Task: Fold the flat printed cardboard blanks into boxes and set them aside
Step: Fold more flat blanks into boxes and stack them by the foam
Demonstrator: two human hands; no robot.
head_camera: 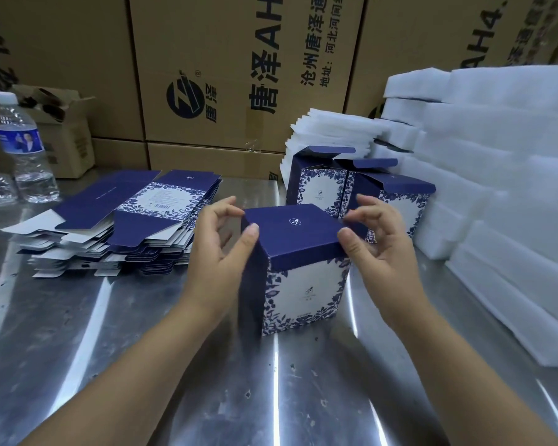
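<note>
Steel desk (207, 365), brown cartons (207, 59) stacked behind, white foam sheets (496, 156) piled on the right. The box (303, 284) stands upright at centre, long axis vertical, lid down. It sits directly between both hands: the left hand (216, 249) pinches the lid's left edge and the right hand (380, 249) pinches the right edge. Flat blanks (116, 226) are stacked to the left. Finished boxes (319, 188) are just behind and to the right, nearer the right hand, so set-aside likely goes back-right.

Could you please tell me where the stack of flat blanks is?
In the head view, the stack of flat blanks lies on the metal table, left of the left hand gripping the box, near the water bottle.
</note>
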